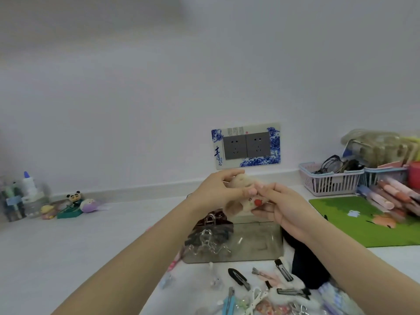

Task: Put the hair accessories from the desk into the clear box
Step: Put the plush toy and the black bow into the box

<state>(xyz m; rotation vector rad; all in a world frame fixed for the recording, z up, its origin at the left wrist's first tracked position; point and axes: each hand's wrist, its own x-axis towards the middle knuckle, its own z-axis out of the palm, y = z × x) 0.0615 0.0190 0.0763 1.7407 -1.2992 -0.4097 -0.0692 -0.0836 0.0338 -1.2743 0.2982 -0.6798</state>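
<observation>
While both hands pinch it above the clear box (256, 237), the fuzzy hair clip (244, 196) looks soft and light. The left hand (213, 189) grips its top, the right hand (284, 205) its bottom; holding both ends seems best.

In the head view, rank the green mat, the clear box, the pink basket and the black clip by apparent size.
1. green mat, partly cut off
2. clear box, close to the mat
3. pink basket, farther away
4. black clip

My white desk (68, 242) runs up to a plain pale wall (159, 76); a double socket (246, 145) sits in a blue-and-white floral surround; a low skirting strip (127, 189) lines the join; the light is soft and even.
</observation>
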